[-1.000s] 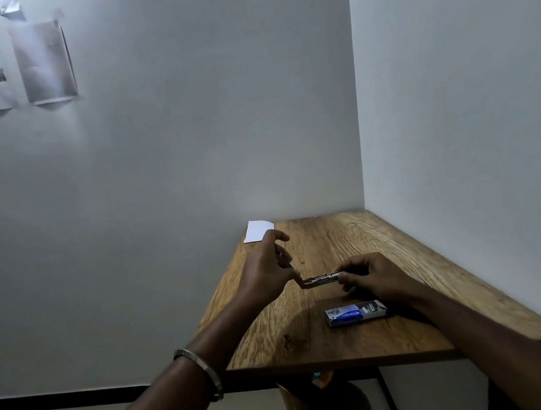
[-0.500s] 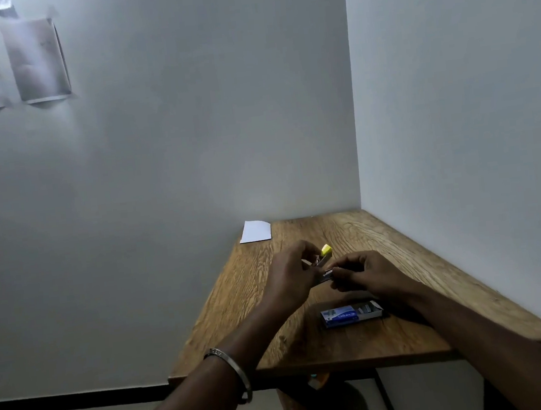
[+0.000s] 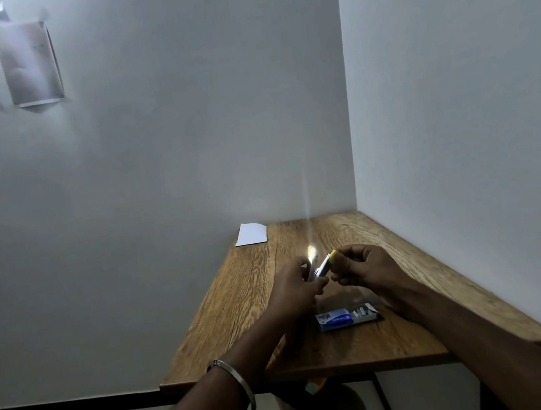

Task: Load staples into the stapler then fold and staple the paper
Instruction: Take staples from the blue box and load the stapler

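A small stapler [image 3: 323, 265] with a yellow end is held above the wooden table [image 3: 245, 294], opened into two arms, its metal part catching a bright glare. My left hand [image 3: 296, 285] grips its lower end. My right hand [image 3: 362, 268] is right next to the yellow end, fingers curled and pinched; what they hold is too small to tell. A blue and white staple box [image 3: 346, 317] lies open on the table just in front of my right wrist. A white sheet of paper [image 3: 251, 234] lies flat at the table's far left corner.
The table fits into a corner, with walls behind and on the right. Printed sheets [image 3: 1, 66] hang on the back wall at upper left. A brown object [image 3: 317, 407] sits under the table's front edge. A metal bangle [image 3: 238, 385] is on my left wrist.
The stapler went from lying level between my hands to being raised and opened, with its yellow end showing. Both hands lifted a little and moved closer together.
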### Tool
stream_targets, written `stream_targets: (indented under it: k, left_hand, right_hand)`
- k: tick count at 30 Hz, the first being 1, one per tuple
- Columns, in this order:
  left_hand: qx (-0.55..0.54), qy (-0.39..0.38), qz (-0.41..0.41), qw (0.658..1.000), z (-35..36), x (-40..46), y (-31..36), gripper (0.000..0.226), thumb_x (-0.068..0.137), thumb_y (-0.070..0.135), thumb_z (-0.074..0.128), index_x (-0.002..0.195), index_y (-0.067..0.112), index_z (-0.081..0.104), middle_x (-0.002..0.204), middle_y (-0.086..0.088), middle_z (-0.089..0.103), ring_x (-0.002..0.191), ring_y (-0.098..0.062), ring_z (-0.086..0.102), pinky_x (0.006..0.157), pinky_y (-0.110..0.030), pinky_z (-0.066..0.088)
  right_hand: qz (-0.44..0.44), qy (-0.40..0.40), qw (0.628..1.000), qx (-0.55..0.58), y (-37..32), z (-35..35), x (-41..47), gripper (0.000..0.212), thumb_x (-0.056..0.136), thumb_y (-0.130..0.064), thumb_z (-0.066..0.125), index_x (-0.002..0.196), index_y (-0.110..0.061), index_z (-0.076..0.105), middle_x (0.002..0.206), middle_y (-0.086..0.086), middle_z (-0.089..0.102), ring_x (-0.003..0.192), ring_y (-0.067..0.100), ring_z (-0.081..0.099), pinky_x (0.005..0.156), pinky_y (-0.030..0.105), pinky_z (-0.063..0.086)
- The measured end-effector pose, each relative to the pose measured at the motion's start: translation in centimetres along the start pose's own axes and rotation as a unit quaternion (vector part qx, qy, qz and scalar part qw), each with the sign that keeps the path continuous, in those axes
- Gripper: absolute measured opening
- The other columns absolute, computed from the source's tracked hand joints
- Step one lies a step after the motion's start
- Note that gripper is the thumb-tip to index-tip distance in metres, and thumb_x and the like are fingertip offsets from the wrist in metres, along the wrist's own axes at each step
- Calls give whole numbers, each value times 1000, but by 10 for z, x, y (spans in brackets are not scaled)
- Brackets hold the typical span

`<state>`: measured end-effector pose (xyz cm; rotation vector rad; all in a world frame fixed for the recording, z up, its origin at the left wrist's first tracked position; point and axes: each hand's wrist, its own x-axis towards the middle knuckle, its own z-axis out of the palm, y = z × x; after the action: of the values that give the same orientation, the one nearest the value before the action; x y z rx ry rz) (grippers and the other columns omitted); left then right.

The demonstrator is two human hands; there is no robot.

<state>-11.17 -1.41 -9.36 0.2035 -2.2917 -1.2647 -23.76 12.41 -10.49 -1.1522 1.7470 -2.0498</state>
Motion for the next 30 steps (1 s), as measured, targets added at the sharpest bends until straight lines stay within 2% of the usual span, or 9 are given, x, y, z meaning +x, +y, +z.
stream_targets:
  k: [4, 6, 8, 11, 13, 15, 23, 26, 30]
  left_hand:
    - [-106, -60, -57, 991, 3, 1, 5, 39, 92, 12, 64, 128, 6, 51, 112, -15, 67, 96, -26, 71, 77, -36, 60]
    - [-139, -89, -61, 984, 3, 2, 9, 35, 93, 13, 63, 125, 3, 53, 110, -17, 69, 93, -23, 71, 75, -33, 59]
    - [-157, -111, -51, 980, 3, 2, 12, 25, 94, 13, 62, 118, 7, 58, 107, -16, 72, 89, -19, 71, 74, -31, 58]
    - [-147, -116, -25, 982, 5, 1, 14, 17, 94, 11, 62, 110, 13, 61, 104, -14, 73, 91, -19, 72, 75, -32, 58]
    - [-123, -96, -14, 988, 6, 0, 13, 23, 93, 9, 62, 115, 12, 57, 106, -12, 72, 92, -21, 73, 75, -33, 58]
    - [-105, -78, -11, 991, 9, -1, 12, 29, 93, 8, 62, 119, 10, 51, 108, -11, 70, 92, -24, 73, 75, -33, 59]
    - [-62, -48, 2, 997, 13, -4, 16, 29, 92, 8, 63, 118, 10, 50, 115, -11, 67, 87, -21, 73, 66, -25, 59]
    - [-61, -42, 4, 997, 14, -5, 16, 30, 92, 8, 63, 118, 9, 49, 117, -12, 65, 88, -22, 73, 67, -27, 59]
    - [-83, -62, -2, 995, 11, -6, 15, 34, 92, 10, 64, 122, 12, 49, 118, -8, 64, 95, -24, 71, 72, -28, 58]
  right_hand:
    - [38, -1, 999, 1, 4, 1, 5, 49, 79, -49, 67, 108, -9, 71, 98, 9, 77, 98, 27, 72, 75, 31, 57]
    - [86, -41, 994, 45, 6, 0, 7, 64, 80, -58, 65, 116, -4, 67, 111, 14, 74, 109, 28, 69, 91, 43, 55]
    - [118, -84, 982, 116, 5, -1, 8, 78, 79, -61, 67, 122, 3, 61, 119, 23, 69, 115, 35, 66, 98, 52, 52]
    - [108, -104, 974, 170, 5, -3, 10, 87, 77, -59, 71, 126, 10, 55, 122, 30, 64, 113, 38, 65, 90, 46, 57]
    - [93, -98, 974, 183, 8, -4, 12, 85, 76, -56, 73, 128, 9, 54, 126, 27, 64, 115, 36, 65, 87, 38, 58]
    - [85, -99, 974, 185, 10, -4, 12, 82, 77, -55, 74, 128, 6, 55, 128, 26, 63, 117, 37, 63, 86, 36, 57]
    - [74, -78, 982, 153, 14, -4, 12, 70, 79, -57, 72, 113, 3, 65, 114, 30, 65, 90, 29, 69, 73, 35, 57]
    - [76, -70, 984, 144, 12, -4, 10, 71, 79, -56, 73, 115, 4, 65, 118, 32, 64, 96, 32, 69, 78, 37, 57]
    - [86, -79, 980, 158, 8, -4, 9, 68, 86, -50, 64, 123, 6, 60, 127, 31, 61, 118, 44, 60, 91, 45, 57]
